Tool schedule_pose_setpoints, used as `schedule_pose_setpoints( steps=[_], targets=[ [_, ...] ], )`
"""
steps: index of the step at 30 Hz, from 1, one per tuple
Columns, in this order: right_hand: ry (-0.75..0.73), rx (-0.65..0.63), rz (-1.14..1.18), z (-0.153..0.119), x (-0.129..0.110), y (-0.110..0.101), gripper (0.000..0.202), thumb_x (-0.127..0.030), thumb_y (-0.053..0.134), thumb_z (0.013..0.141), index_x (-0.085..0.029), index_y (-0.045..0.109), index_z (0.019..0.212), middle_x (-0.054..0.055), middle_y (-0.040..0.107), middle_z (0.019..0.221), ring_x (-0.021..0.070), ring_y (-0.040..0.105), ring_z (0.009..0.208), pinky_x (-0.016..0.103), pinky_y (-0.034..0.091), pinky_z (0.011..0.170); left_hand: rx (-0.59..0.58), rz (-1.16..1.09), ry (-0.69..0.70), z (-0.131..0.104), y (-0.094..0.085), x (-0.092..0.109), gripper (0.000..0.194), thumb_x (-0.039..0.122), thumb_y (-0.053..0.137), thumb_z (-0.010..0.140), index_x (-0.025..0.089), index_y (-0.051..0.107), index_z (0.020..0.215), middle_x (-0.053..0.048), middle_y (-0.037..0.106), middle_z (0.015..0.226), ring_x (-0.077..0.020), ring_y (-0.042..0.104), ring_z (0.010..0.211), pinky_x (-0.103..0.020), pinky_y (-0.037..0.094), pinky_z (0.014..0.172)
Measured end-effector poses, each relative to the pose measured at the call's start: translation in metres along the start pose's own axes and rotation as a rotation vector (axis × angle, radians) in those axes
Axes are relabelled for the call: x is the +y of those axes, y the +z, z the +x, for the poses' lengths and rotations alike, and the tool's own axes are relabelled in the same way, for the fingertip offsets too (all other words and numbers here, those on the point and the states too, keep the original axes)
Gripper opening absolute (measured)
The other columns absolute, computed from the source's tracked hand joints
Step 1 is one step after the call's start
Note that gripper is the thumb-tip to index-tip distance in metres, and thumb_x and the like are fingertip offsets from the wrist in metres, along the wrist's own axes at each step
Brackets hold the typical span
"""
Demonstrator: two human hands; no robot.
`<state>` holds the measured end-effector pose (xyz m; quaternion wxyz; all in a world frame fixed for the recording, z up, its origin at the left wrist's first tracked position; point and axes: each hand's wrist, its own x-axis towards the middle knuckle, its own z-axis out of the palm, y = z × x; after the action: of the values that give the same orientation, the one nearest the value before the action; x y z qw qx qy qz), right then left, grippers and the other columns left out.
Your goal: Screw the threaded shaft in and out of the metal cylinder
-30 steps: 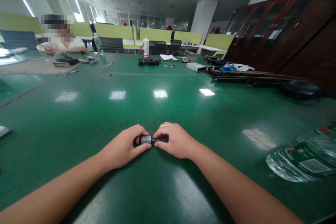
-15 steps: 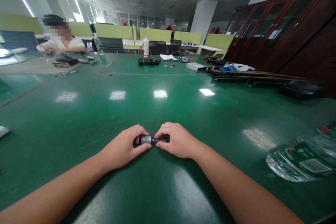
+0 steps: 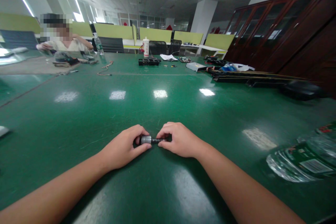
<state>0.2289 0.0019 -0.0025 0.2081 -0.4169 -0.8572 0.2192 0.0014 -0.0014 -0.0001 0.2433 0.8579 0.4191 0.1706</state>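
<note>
Between my hands lies a small silver metal cylinder (image 3: 146,140) with a dark, thin threaded shaft (image 3: 155,140) pointing right, low over the green table (image 3: 126,108). My left hand (image 3: 127,147) pinches the cylinder between thumb and fingers; its left end is partly hidden. Around the far end of the shaft, the thumb and fingertips of my right hand (image 3: 180,140) are closed. The shaft's tip is partly covered by those fingers.
A large water bottle (image 3: 304,157) lies at the right. Farther back are a black device (image 3: 149,62), a cup (image 3: 146,47), a grey box (image 3: 195,67), a cord (image 3: 105,69) and dark long parts (image 3: 236,77). A person (image 3: 65,45) sits at the far left.
My right hand has shifted slightly right along the shaft, showing more of it near the cylinder. My left hand has stayed put. The person at the far left has raised an arm.
</note>
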Motion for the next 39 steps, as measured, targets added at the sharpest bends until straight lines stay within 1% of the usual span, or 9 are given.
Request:
schedule_pose_setpoints(
  steps=[6, 22, 39],
  targets=[
    [0.009, -0.002, -0.006, -0.0007, 0.0026, -0.0003, 0.012, -0.017, 0.072, 0.076, -0.019, 0.074, 0.088, 0.002, 0.065, 0.079, 0.014, 0.057, 0.076, 0.025, 0.041, 0.07, 0.005, 0.001, -0.001, 0.0003, 0.0003, -0.0007, 0.02, 0.035, 0.06, 0.088, 0.019, 0.062, 0.099, 0.0, 0.059, 0.08, -0.0166, 0.056, 0.072, -0.028, 0.043, 0.066],
    [0.031, -0.028, -0.005, -0.0034, 0.0044, -0.0065, 0.011, -0.016, 0.071, 0.075, -0.018, 0.074, 0.086, 0.001, 0.065, 0.077, 0.0129, 0.056, 0.072, 0.024, 0.04, 0.067, 0.013, -0.011, 0.033, -0.0001, -0.001, -0.0001, 0.019, 0.034, 0.06, 0.088, 0.02, 0.062, 0.1, -0.001, 0.059, 0.082, -0.0163, 0.056, 0.073, -0.028, 0.044, 0.068],
    [0.048, -0.028, 0.002, -0.0059, 0.0083, -0.0097, 0.011, -0.016, 0.071, 0.075, -0.018, 0.075, 0.085, 0.001, 0.065, 0.077, 0.0121, 0.057, 0.07, 0.024, 0.041, 0.065, 0.011, -0.014, 0.022, -0.0009, -0.0025, 0.0005, 0.02, 0.036, 0.06, 0.088, 0.02, 0.063, 0.099, -0.001, 0.06, 0.083, -0.0164, 0.056, 0.072, -0.028, 0.044, 0.067]
  ],
)
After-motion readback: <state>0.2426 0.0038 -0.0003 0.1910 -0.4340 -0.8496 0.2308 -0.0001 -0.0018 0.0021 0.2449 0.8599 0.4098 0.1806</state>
